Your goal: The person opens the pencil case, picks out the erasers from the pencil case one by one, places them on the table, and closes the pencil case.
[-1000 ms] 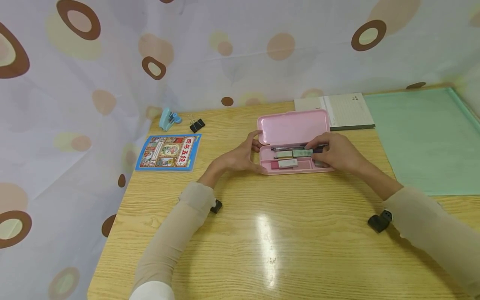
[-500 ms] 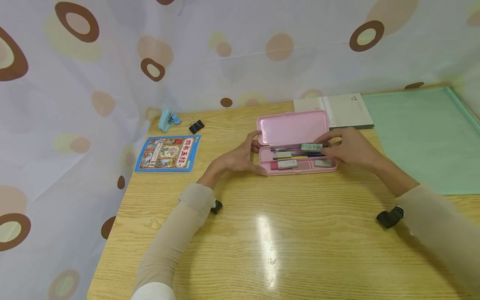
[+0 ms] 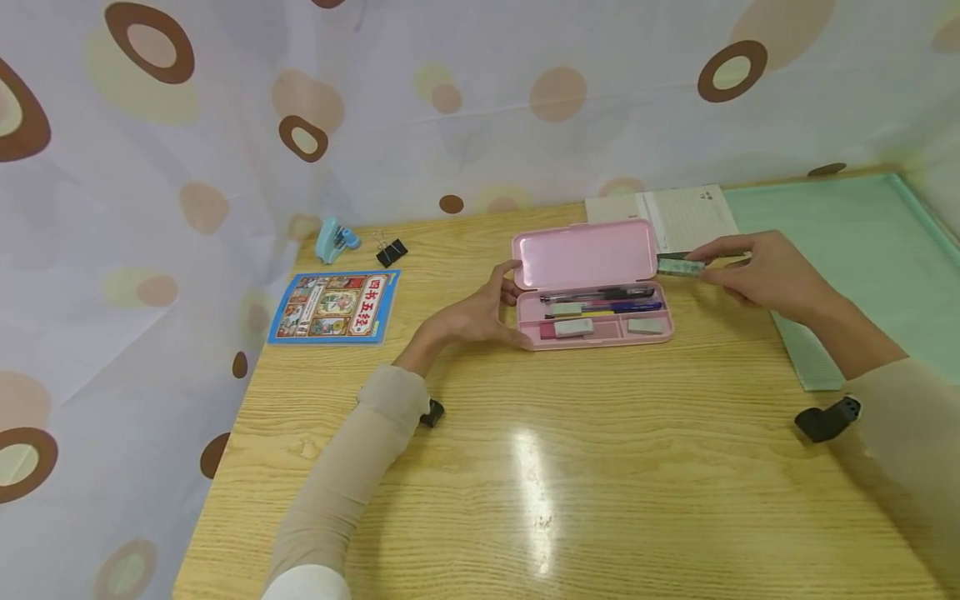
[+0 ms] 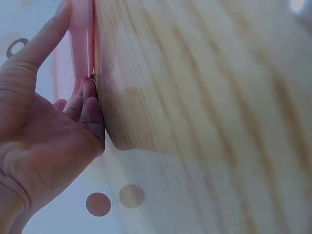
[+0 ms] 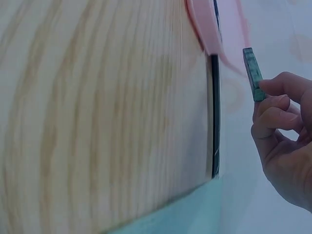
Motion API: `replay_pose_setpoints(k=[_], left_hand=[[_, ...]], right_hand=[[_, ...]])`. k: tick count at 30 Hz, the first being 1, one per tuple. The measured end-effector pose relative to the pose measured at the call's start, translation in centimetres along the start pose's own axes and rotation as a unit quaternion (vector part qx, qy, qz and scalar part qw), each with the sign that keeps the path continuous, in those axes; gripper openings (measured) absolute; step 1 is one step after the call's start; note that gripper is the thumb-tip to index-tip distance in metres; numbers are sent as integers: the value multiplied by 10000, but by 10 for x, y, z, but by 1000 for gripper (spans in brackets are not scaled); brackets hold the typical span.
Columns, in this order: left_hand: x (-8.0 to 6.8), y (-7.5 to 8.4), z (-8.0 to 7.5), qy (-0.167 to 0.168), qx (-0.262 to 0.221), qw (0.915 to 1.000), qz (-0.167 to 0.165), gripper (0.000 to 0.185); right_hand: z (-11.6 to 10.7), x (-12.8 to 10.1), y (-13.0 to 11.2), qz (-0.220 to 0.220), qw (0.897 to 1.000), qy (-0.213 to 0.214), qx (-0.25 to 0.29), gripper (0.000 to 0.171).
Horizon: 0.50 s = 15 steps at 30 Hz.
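A pink pencil case (image 3: 585, 257) lies with its lid raised at the back. My left hand (image 3: 476, 321) grips its left end, thumb at the front side and fingers at the hinge side; the left wrist view shows that hand (image 4: 48, 117) against the case wall (image 4: 82, 39). Between thumb and fingers my right hand (image 3: 780, 275) pinches a green patterned eraser (image 3: 681, 267), held up to the right of the lid. In the right wrist view this eraser (image 5: 253, 75) stands clear of the case. Inside the case are a blue pen (image 3: 633, 307), a black pen (image 3: 622, 293) and white erasers (image 3: 574, 327).
Behind the case, an open notebook (image 3: 690, 221) reaches toward a green mat (image 3: 840, 242) on the right. At the left lie a blue-bordered booklet (image 3: 335, 307), a light-blue hole punch (image 3: 332, 242) and a black binder clip (image 3: 392, 252). A patterned curtain (image 3: 510, 150) stands behind the table.
My right hand has lifted the green eraser out of the pencil case and carried it right, uncovering the pens and the right-hand compartment. The left hand has stayed on the case.
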State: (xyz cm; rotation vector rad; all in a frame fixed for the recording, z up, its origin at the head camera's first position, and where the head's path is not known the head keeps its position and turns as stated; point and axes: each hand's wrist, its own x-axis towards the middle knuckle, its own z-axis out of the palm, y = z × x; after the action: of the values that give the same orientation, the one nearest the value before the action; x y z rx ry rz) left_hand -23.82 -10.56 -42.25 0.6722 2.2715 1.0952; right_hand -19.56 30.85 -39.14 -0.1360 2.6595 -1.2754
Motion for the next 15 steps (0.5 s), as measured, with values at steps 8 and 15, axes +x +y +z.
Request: replay_pose_setpoints(k=[8, 15], left_hand=[[-2, 1, -1, -39, -97, 9999, 15, 124], [-3, 2, -1, -56, -159, 9999, -14, 125]], right_hand=[[-13, 3, 20, 126, 9995, -142, -259, 35], [-9, 8, 29, 130, 9994, -291, -131, 35]])
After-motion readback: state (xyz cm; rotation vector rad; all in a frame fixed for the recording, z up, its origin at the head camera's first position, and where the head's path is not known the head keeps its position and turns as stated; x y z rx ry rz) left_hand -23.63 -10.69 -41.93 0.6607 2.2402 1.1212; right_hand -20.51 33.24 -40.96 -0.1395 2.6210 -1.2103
